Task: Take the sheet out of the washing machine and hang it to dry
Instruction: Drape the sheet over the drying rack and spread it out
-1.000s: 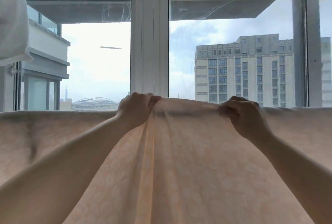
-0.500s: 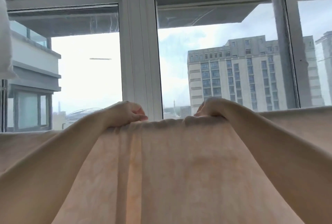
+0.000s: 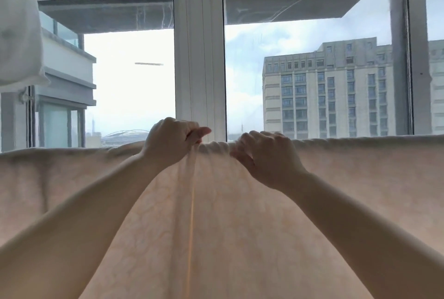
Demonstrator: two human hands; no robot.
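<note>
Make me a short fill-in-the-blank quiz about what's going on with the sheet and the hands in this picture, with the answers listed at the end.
1. Both hands grip the top edge of the peach ____, which hangs spread in front of the window frame.
2. Between the left hand and the right hand, the fabric edge is ____ into small folds.
3. The white cloth hangs at the upper ____ of the view.
4. Through the right pane stands a tall ____.

Answers: sheet; bunched; left; building
</note>
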